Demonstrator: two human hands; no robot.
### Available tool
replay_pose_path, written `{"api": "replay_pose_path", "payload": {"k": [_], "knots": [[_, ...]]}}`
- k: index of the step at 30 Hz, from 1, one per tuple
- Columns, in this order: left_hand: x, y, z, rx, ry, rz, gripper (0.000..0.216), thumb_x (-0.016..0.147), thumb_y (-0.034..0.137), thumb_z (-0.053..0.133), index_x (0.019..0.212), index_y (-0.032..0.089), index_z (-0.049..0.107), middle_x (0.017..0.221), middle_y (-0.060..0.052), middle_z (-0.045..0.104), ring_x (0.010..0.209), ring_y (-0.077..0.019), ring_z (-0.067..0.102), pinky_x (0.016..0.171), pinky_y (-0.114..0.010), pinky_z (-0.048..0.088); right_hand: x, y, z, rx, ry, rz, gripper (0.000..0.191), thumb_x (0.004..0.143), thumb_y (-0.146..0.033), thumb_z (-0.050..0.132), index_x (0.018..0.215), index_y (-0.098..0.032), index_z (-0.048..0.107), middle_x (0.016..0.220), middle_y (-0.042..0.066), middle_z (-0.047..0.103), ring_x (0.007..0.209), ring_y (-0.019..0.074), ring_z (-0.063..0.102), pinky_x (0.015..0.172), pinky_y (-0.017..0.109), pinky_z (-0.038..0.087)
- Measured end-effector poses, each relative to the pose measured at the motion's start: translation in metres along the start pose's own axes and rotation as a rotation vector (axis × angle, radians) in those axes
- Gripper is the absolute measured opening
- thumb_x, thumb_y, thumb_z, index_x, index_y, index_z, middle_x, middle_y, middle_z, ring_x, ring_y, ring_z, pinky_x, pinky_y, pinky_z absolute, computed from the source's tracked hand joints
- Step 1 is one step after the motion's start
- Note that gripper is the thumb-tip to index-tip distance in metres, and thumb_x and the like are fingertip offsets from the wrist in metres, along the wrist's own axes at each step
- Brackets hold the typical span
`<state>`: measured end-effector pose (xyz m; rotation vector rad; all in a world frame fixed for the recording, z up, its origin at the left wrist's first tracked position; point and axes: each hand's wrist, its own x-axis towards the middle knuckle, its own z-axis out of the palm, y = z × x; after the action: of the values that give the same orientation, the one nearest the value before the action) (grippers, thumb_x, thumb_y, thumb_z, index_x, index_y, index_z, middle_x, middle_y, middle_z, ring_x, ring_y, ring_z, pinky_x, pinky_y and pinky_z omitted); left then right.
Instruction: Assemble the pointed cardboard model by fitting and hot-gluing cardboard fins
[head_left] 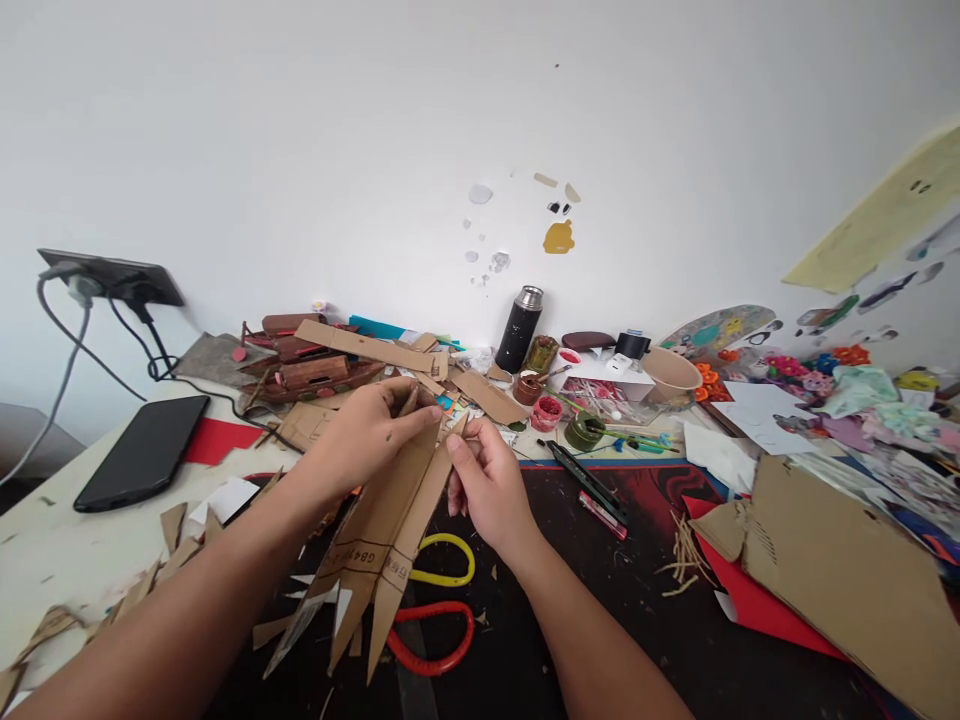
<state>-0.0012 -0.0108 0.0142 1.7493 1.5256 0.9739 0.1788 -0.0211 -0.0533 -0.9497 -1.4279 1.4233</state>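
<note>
A folded piece of brown cardboard point(386, 520) with long pointed ends and printed marks is held up between my two hands. My left hand point(394, 425) grips its upper left part, thumb lying across the front. On the upper right tip, my right hand point(484, 480) pinches the cardboard between thumb and fingers. Beneath the cardboard lie scissors with a yellow handle loop point(472, 560) and a red handle loop point(466, 650); their blades are hidden behind it. White paper scraps show past its lower edge.
A black phone point(142, 452) and cardboard scraps point(176, 560) lie at left. Behind my hands stand a black thermos point(520, 330) and open paint jars point(546, 412). A black marker point(589, 483) lies right of my right hand. A large cardboard sheet point(840, 570) sits at right.
</note>
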Motion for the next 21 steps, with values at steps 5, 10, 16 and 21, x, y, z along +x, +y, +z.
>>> {"api": "replay_pose_path", "payload": {"k": [5, 10, 16, 21], "knots": [[-0.006, 0.006, -0.003, 0.005, -0.082, 0.054, 0.038, 0.09, 0.06, 0.06, 0.093, 0.023, 0.068, 0.088, -0.002, 0.07, 0.083, -0.0241, 0.062, 0.072, -0.032, 0.046, 0.008, -0.002, -0.007, 0.093, 0.05, 0.025, 0.038, 0.093, -0.059, 0.062, 0.093, -0.026, 0.042, 0.045, -0.013, 0.05, 0.032, 0.0109, 0.046, 0.033, 0.018, 0.032], [-0.008, 0.005, 0.001, 0.2, -0.122, 0.088, 0.033, 0.088, 0.056, 0.059, 0.075, 0.025, 0.057, 0.068, 0.002, 0.059, 0.066, -0.0215, 0.055, 0.062, -0.032, 0.038, 0.013, -0.002, -0.012, 0.127, 0.096, 0.021, 0.039, 0.091, -0.059, 0.065, 0.093, -0.026, 0.042, 0.044, -0.013, 0.049, 0.032, 0.0114, 0.047, 0.032, 0.018, 0.03], [-0.005, 0.002, 0.0, 0.258, -0.014, 0.067, 0.033, 0.088, 0.057, 0.057, 0.078, 0.027, 0.057, 0.074, -0.001, 0.069, 0.068, -0.0252, 0.061, 0.065, -0.035, 0.041, 0.01, 0.001, -0.012, 0.045, 0.055, -0.025, 0.036, 0.096, -0.057, 0.061, 0.09, -0.024, 0.049, 0.048, -0.012, 0.05, 0.035, 0.0099, 0.048, 0.037, 0.018, 0.035], [-0.004, -0.001, -0.003, 0.293, -0.017, 0.078, 0.034, 0.088, 0.059, 0.057, 0.085, 0.026, 0.063, 0.083, -0.004, 0.075, 0.076, -0.0291, 0.066, 0.074, -0.037, 0.047, 0.01, 0.002, -0.011, 0.058, 0.006, -0.039, 0.04, 0.095, -0.062, 0.062, 0.089, -0.025, 0.048, 0.047, -0.013, 0.049, 0.035, 0.01, 0.048, 0.038, 0.018, 0.037]]}}
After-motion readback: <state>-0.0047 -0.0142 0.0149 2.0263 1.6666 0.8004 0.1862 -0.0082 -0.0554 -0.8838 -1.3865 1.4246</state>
